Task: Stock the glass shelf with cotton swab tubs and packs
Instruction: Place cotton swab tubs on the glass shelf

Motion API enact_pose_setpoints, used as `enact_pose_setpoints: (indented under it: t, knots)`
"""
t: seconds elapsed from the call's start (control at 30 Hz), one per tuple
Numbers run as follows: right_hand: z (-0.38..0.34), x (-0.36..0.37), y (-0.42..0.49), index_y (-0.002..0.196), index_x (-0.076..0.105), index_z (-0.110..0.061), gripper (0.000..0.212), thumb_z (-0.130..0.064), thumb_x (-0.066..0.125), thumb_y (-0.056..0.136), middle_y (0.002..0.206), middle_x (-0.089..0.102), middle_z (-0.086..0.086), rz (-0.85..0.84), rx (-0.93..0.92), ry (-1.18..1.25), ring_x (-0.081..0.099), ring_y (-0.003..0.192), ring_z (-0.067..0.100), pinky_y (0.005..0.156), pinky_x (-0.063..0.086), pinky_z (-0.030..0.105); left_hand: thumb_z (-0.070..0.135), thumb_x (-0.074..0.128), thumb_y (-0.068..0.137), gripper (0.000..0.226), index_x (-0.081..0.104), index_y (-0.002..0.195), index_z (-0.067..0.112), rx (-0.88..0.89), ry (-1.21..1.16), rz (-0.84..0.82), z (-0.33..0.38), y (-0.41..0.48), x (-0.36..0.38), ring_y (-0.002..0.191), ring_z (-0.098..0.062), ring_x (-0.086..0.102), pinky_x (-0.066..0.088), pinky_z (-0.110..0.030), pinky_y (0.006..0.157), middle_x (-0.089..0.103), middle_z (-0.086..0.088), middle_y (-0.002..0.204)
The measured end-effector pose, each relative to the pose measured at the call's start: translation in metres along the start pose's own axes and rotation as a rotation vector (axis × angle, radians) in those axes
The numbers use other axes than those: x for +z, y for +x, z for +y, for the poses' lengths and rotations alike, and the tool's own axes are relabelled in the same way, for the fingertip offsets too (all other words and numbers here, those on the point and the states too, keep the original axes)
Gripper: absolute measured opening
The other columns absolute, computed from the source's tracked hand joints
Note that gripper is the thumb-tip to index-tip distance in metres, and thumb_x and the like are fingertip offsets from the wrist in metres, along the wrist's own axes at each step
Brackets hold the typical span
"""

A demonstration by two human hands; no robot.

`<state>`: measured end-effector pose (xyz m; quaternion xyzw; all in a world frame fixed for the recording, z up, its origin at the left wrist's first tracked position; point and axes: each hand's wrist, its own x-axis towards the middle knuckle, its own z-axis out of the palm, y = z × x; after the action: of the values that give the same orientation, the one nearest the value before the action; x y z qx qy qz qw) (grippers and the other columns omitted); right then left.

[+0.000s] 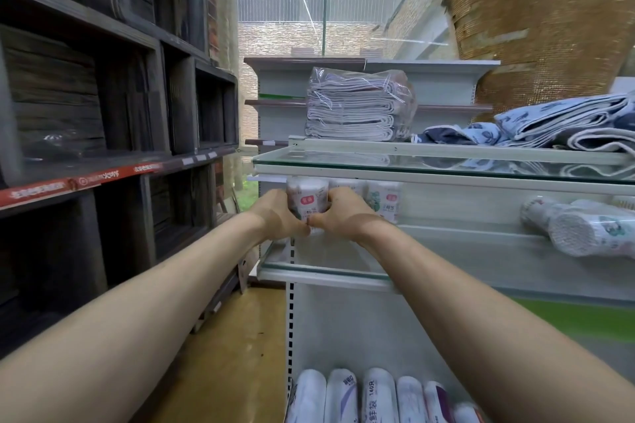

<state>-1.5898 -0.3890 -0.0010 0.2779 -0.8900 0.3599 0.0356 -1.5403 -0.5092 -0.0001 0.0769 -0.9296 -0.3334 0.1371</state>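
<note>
A white cotton swab tub (307, 197) with a red label stands upright at the left end of the middle glass shelf (330, 269). My left hand (278, 216) grips its left side and my right hand (338, 215) grips its right side, thumbs meeting at its base. A second upright tub (385, 201) with a green and red label stands just to the right, against the back panel. Two clear swab tubs (580, 228) lie on their sides at the shelf's right end.
The upper glass shelf (446, 165) carries folded white cloths in plastic (357, 105) and blue patterned towels (567, 127). Several white packs (374, 395) lie on the bottom shelf. Dark wooden shelving (103, 96) lines the left of the narrow yellow-floored aisle (237, 354).
</note>
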Motion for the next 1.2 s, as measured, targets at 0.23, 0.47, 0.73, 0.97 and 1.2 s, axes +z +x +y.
enact_pose_setpoints:
  t: [0.23, 0.47, 0.73, 0.97, 1.2]
  knots:
    - [0.0, 0.005, 0.009, 0.1, 0.067, -0.007, 0.016, -0.016, 0.065, 0.088, 0.101, 0.068, 0.009, 0.018, -0.029, -0.026, 0.064, 0.092, 0.022, 0.076, 0.047, 0.026, 0.003, 0.071, 0.077, 0.019, 0.062, 0.086, 0.018, 0.032, -0.073, -0.004, -0.011, 0.011, 0.0, 0.069, -0.005, 0.056, 0.04, -0.014, 0.057, 0.063, 0.003, 0.079]
    - [0.002, 0.007, 0.012, 0.1, 0.068, -0.005, 0.018, -0.016, 0.065, 0.086, 0.1, 0.07, 0.011, 0.027, -0.023, -0.034, 0.065, 0.095, 0.025, 0.086, 0.052, 0.035, 0.004, 0.069, 0.079, 0.018, 0.063, 0.09, 0.016, 0.036, -0.07, -0.038, -0.012, 0.014, 0.0, 0.07, -0.005, 0.057, 0.04, -0.012, 0.054, 0.063, 0.003, 0.08]
    - [-0.003, 0.002, 0.002, 0.094, 0.061, -0.01, 0.008, -0.018, 0.061, 0.091, 0.088, 0.064, 0.002, 0.039, -0.013, -0.074, 0.06, 0.078, 0.017, 0.062, 0.044, 0.022, 0.023, 0.075, 0.08, 0.052, 0.049, 0.122, 0.009, -0.097, 0.025, 0.064, -0.017, 0.005, -0.006, 0.096, -0.017, 0.056, 0.045, -0.023, 0.073, 0.055, -0.003, 0.111]
    - [-0.002, -0.011, -0.014, 0.101, 0.064, -0.012, 0.015, -0.023, 0.059, 0.093, 0.099, 0.066, 0.004, 0.09, 0.017, -0.127, 0.061, 0.093, 0.022, 0.08, 0.048, 0.032, 0.018, 0.067, 0.087, 0.01, 0.063, 0.08, 0.013, -0.007, 0.001, 0.145, -0.005, -0.018, -0.007, 0.063, -0.01, 0.051, 0.039, -0.02, 0.053, 0.06, -0.002, 0.077]
    - [0.006, -0.039, -0.042, 0.103, 0.072, -0.011, 0.022, -0.02, 0.055, 0.092, 0.105, 0.07, 0.011, 0.138, 0.044, -0.191, 0.064, 0.099, 0.026, 0.086, 0.05, 0.03, 0.02, 0.064, 0.089, 0.011, 0.06, 0.079, 0.017, 0.088, 0.038, 0.093, 0.041, -0.028, 0.015, 0.062, -0.012, 0.048, 0.037, -0.021, 0.052, 0.056, -0.001, 0.073]
